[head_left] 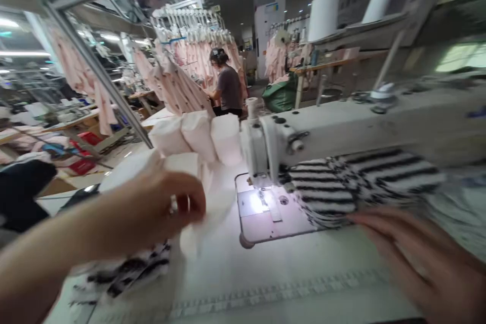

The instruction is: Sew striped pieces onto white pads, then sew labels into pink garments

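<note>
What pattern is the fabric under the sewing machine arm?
Black-and-white stripes on the fabric, clearest in the head view.

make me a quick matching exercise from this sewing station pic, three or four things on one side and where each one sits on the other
Things
1. left hand
2. right hand
3. striped fabric
4. white fabric pieces

Places
A. stacked left of the sewing machine head
B. under the machine's arm
C. lower right, fingertips at the striped fabric's edge
D. left, on white cloth

Pairs: 1-D, 2-C, 3-B, 4-A
</note>
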A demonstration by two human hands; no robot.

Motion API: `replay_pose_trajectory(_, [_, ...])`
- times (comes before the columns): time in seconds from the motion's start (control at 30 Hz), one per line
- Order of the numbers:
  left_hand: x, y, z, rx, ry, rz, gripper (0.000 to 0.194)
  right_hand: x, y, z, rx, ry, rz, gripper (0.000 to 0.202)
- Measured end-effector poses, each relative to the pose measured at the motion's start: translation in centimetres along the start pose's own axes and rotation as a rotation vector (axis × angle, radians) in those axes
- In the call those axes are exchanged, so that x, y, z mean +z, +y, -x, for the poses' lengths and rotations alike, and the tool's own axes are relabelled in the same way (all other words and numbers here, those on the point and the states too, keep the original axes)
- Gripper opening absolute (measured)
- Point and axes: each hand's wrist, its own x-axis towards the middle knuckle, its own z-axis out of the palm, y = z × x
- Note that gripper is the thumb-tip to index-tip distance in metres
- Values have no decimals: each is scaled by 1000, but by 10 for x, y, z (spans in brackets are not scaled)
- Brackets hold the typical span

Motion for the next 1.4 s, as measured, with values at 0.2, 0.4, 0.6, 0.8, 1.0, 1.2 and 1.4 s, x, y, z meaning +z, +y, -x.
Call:
replay_pose_trajectory(0.2, [111,37,-5,156,-261,301,13,17,7,-40,-181,-201,120,21])
replay_pose_trajectory(0.4, [113,76,-33,76,-527,1467,44,0,-18,-68,-229,-151,124,22])
replay_pose_trajectory(0.6, [142,87,-50,-220,-561,2198,40,-20,-44,-19,-347,-395,-25,29])
replay_pose_trajectory(0.8, [149,66,-27,-166,-364,2043,27,6,-54,29,487,-228,-308,40])
replay_pose_trajectory(1.0, [127,34,0,-49,-192,1676,22,33,-97,17,747,-379,-847,41])
replay_pose_trajectory(1.2, [133,-3,-2,-64,-196,842,19,54,-93,24,450,-571,-373,27])
replay_pose_trajectory(1.4, [135,-4,-9,-15,-131,457,34,57,-88,30,277,-568,-205,30])
